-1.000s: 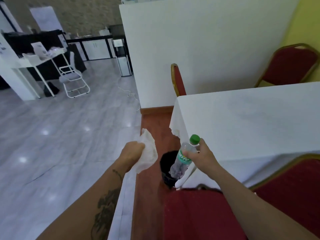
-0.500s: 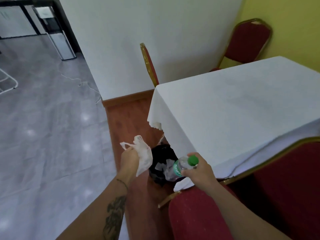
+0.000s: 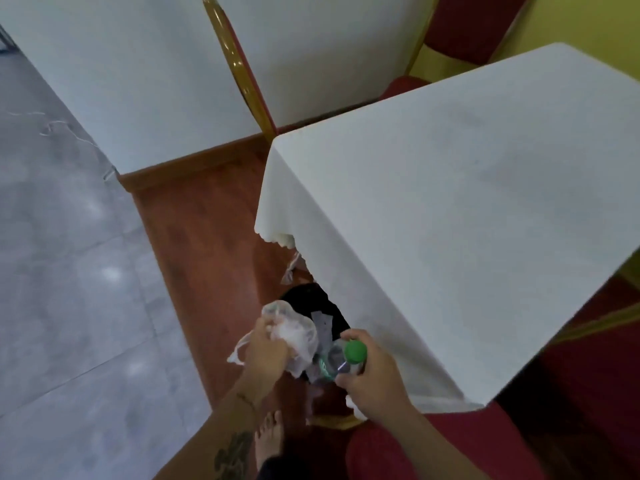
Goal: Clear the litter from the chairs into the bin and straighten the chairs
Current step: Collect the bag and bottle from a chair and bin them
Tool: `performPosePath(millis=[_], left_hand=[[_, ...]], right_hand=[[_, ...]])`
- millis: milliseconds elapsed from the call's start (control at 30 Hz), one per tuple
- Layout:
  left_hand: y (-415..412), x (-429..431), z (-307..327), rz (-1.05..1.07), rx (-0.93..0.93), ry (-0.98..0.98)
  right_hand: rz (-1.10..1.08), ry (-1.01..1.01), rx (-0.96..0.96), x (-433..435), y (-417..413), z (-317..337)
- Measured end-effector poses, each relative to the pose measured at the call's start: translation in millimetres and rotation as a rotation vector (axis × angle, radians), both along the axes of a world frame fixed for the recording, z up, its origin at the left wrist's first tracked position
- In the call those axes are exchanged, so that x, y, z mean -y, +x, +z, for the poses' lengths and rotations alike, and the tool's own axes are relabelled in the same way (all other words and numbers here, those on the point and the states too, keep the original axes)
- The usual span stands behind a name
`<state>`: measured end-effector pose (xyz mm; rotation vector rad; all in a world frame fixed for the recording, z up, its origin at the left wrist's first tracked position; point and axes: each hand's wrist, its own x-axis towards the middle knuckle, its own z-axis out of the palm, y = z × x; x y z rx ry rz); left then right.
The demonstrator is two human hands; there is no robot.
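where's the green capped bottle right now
Low centre of the head view, the plastic bottle is in the right hand, over the black bin beside the white-clothed table.

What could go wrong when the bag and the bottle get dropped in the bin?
The bin is half tucked under the hanging tablecloth, so the bottle in the right hand could bounce off its rim. The floppy plastic bag in the left hand might drape over the edge. A bare foot stands close below.
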<state>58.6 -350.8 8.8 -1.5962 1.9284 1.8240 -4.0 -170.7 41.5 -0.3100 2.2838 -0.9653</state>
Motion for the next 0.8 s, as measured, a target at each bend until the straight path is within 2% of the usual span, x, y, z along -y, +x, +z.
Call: performPosePath(millis=[67,200,367,500,800], left_hand=[[-9,16,-40,-0.015,-0.021,0.014],[-46,50,-117,-0.046,0.108,-0.023],[-72,66,-154,-0.223,0.212,-0.053],[-82,64,-174,-0.278,0.178,-0.096],[-94,70,-236,-0.259,0.237,0.275]], right_hand=[[0.001,0.058,-0.005,21,-9,-25],[0.036,0.183,-0.042,56,-28,-74],[0.0,0.213,-0.022,73,-50,-122],[-0.01,0.226,0.02,74,-63,-148],[0.049,0.231,-0.008,69,-68,-181]])
